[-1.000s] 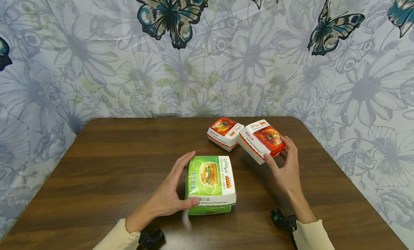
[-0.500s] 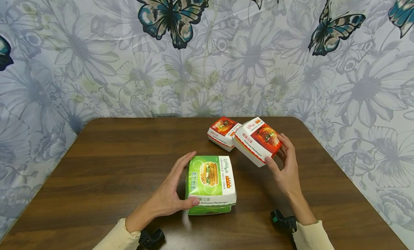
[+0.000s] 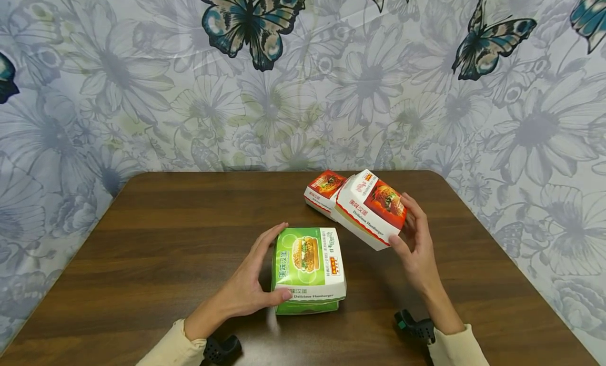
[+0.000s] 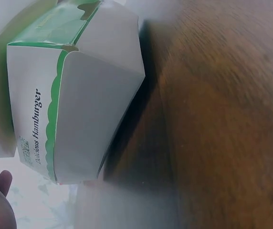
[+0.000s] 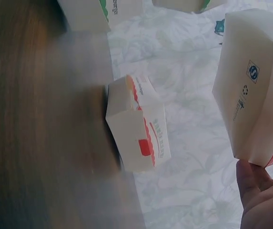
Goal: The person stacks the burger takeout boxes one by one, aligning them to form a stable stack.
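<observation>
My left hand (image 3: 251,282) grips a green-and-white hamburger box (image 3: 305,258), thumb on its near side and fingers at its far left corner. Under that box sits a second green hamburger box (image 3: 307,307), mostly hidden from the head view but plain in the left wrist view, where its white side (image 4: 98,105) rests on the table. With thumb and fingers, my right hand (image 3: 418,255) holds a red-and-white hamburger box (image 3: 369,208) by its right end, tilted and raised. It partly covers another red hamburger box (image 3: 324,190) standing on the table, seen whole in the right wrist view.
The brown wooden table (image 3: 189,213) has rounded far corners. Behind it hangs a floral cloth (image 3: 284,119) with butterflies. Black wrist cameras sit under both wrists, the left camera (image 3: 222,349) and the right camera (image 3: 414,325).
My right hand has moved the raised red hamburger box leftward and tilted it more, so it overlaps more of the red box behind. My left hand and the green boxes have stayed put.
</observation>
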### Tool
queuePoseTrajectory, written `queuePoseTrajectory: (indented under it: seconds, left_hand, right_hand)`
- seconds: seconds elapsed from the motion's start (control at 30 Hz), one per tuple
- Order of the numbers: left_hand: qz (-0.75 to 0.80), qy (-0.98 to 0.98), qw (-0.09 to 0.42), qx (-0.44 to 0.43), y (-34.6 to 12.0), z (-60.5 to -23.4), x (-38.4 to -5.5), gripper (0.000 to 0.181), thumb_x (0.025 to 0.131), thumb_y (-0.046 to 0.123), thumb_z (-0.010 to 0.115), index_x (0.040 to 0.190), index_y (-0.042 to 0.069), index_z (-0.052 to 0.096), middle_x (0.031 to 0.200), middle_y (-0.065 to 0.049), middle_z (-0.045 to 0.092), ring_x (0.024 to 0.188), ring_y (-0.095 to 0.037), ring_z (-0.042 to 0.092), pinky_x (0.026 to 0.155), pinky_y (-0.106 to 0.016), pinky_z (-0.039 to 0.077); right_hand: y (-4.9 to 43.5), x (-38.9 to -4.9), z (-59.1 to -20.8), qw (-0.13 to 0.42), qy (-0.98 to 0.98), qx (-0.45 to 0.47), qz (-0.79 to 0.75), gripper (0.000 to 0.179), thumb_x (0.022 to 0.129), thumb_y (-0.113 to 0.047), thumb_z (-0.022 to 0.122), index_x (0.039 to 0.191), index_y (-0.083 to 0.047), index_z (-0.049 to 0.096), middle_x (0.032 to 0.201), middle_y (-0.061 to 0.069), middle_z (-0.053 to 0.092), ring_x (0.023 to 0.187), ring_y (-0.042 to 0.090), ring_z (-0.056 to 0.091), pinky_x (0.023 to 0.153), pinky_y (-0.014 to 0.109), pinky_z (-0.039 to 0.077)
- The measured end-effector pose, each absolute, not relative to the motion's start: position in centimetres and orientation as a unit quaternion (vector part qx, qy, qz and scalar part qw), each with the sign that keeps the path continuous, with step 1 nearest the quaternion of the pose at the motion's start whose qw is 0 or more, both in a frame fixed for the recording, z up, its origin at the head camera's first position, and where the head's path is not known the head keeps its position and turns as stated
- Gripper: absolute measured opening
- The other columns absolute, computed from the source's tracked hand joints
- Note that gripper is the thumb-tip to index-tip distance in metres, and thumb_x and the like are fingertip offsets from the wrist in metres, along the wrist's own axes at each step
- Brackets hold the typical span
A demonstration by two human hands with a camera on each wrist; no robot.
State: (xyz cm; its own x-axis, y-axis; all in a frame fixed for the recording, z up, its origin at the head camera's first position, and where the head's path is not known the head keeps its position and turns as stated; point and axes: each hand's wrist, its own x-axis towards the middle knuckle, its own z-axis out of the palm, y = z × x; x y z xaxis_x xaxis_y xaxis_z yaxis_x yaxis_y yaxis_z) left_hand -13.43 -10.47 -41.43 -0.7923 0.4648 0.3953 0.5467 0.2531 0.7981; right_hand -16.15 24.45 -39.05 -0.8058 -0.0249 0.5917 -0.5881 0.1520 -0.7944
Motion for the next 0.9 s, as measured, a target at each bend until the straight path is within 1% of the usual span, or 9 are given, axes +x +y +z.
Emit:
queuePoseTrajectory:
  seconds: [0.1,0.33,0.47,0.6,0.7,0.83,0.9]
  left_hand:
    - [-0.523,-0.788,0.042,-0.323,-10.4,-41.4,-13.5,0.112,0.075,0.038,0.082,0.165,0.031,0.017,0.168,-0.005,0.024,0.15,-0.028,0.03,0.111,-0.073,0.028]
    - [-0.52,-0.788,0.048,-0.325,-10.2,-41.4,-13.5,0.113,0.075,0.039,0.083,0.165,0.031,0.017,0.168,0.003,0.023,0.151,-0.027,0.03,0.112,-0.072,0.029]
    - [-0.523,-0.788,0.047,-0.321,-10.1,-41.3,-13.4,0.113,0.075,0.04,0.083,0.165,0.031,0.017,0.168,0.0,0.024,0.151,-0.027,0.03,0.111,-0.073,0.029]
    - [-0.528,-0.787,0.046,-0.317,-10.1,-41.2,-13.4,0.113,0.074,0.041,0.083,0.165,0.032,0.017,0.168,-0.001,0.024,0.15,-0.027,0.03,0.111,-0.074,0.028]
    - [-0.528,-0.786,0.047,-0.318,-10.1,-41.2,-13.5,0.113,0.074,0.042,0.083,0.165,0.032,0.017,0.168,0.001,0.024,0.151,-0.026,0.029,0.112,-0.073,0.028]
    - [-0.528,-0.784,0.049,-0.322,-10.0,-41.2,-13.6,0.113,0.075,0.042,0.082,0.165,0.031,0.016,0.167,0.003,0.024,0.15,-0.026,0.03,0.111,-0.073,0.029]
    - [-0.529,-0.783,0.049,-0.324,-10.0,-41.2,-13.7,0.113,0.075,0.041,0.082,0.165,0.031,0.016,0.167,0.003,0.025,0.149,-0.026,0.03,0.11,-0.074,0.029]
  right_hand:
    - [24.3,-16.1,-38.9,0.224,-0.71,0.233,0.626,0.067,0.095,-0.003,0.059,0.157,-0.003,0.035,0.167,0.01,0.027,0.137,0.019,0.046,0.104,0.021,0.04]
    - [23.8,-15.9,-38.4,0.219,-0.675,0.293,0.641,0.068,0.095,-0.004,0.06,0.157,0.002,0.033,0.167,0.016,0.025,0.135,0.024,0.048,0.099,0.022,0.047]
    - [23.5,-15.8,-38.0,0.203,-0.67,0.305,0.646,0.069,0.095,-0.009,0.061,0.157,0.002,0.033,0.167,0.018,0.024,0.136,0.025,0.047,0.097,0.022,0.05]
    - [23.1,-15.5,-37.6,0.185,-0.677,0.312,0.641,0.07,0.096,-0.013,0.06,0.158,0.001,0.031,0.167,0.019,0.022,0.142,0.026,0.041,0.099,0.022,0.049]
    - [22.7,-15.2,-37.3,0.168,-0.685,0.322,0.632,0.07,0.096,-0.013,0.059,0.158,0.001,0.03,0.168,0.02,0.02,0.147,0.028,0.035,0.101,0.022,0.048]
    - [22.2,-15.0,-36.9,0.153,-0.691,0.34,0.62,0.071,0.097,-0.016,0.059,0.158,0.002,0.029,0.168,0.022,0.019,0.148,0.031,0.034,0.103,0.024,0.048]
    - [21.9,-14.9,-36.7,0.147,-0.691,0.349,0.615,0.072,0.097,-0.02,0.061,0.158,0.002,0.028,0.168,0.022,0.02,0.147,0.031,0.035,0.104,0.025,0.048]
